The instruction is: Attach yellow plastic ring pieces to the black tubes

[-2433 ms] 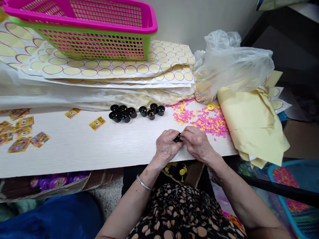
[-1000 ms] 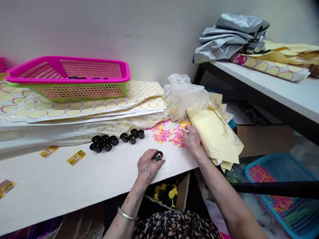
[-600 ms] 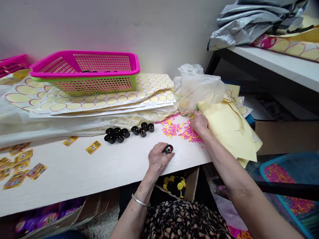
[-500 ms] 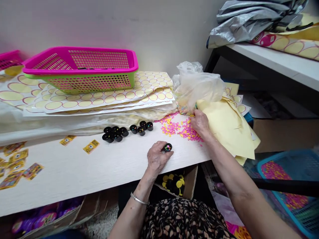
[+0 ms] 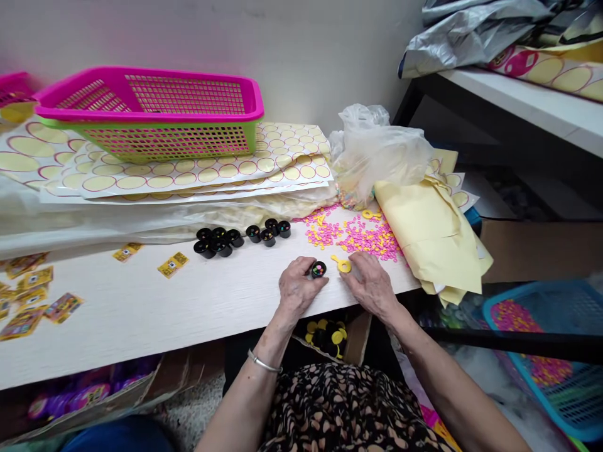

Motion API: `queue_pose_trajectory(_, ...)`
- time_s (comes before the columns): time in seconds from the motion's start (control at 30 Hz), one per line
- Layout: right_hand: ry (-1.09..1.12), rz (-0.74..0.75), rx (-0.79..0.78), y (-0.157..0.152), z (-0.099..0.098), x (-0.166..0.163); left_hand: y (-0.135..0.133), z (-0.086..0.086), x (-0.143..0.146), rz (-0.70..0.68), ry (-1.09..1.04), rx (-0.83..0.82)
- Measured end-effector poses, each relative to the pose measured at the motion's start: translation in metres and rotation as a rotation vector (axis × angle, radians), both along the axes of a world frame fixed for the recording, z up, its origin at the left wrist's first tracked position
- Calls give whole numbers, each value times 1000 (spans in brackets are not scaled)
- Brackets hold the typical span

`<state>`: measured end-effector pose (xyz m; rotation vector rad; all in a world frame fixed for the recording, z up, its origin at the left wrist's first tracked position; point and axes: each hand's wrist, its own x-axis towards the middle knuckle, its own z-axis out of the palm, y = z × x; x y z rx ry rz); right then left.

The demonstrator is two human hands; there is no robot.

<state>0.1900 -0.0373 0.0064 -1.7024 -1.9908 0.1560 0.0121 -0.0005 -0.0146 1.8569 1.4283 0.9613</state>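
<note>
My left hand [image 5: 300, 287] is closed around a small black cup [image 5: 319, 269] with several coloured bits inside, pink and green among them. The cup stands upright, its open top facing me. Just to the right, my right hand [image 5: 372, 285] grips a yellow ring-shaped piece with a short stem [image 5: 344, 266] between thumb and fingers. Behind the hands lies a spread of small pink and yellow beads [image 5: 370, 242]. A second yellow ring piece [image 5: 370, 214] lies at its back edge. Several more black cups [image 5: 221, 247] with coloured bits stand to the left.
A pink and green basket [image 5: 169, 141] sits on printed sheets [image 5: 162, 182] at the back. Yellow paper [image 5: 419, 229] and a plastic bag [image 5: 377, 150] flank the beads. Small printed packets [image 5: 35, 295] lie far left. Below the table edge is a box of yellow and black discs [image 5: 330, 336].
My right hand has come from the back of the bead spread towards me, bringing the yellow ring piece beside the cup. My left hand still holds the cup in about the same place.
</note>
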Motion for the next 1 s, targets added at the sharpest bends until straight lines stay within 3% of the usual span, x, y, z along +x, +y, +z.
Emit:
queue_pose_trajectory(0.13,-27,-50,-107,9,4,-5,1,0,0,5,-18,-6)
queue_pose_trajectory(0.23,96,-53,-86,13,8,-14,0,3,1,-14,-16,-10)
queue_pose_trajectory(0.37,258,123,-17,17,19,-29,-1,6,1,-16,-10,-24)
queue_pose_trajectory(0.77,110,193,-206,23,33,-45,-1,5,-1,-11,13,-14)
queue_pose_trajectory(0.87,133,184,-197,25,32,-45,-3,7,-7,-8,-134,-90)
queue_pose_trajectory(1.0,190,172,-171,25,28,-47,-6,15,-7,135,-545,-377)
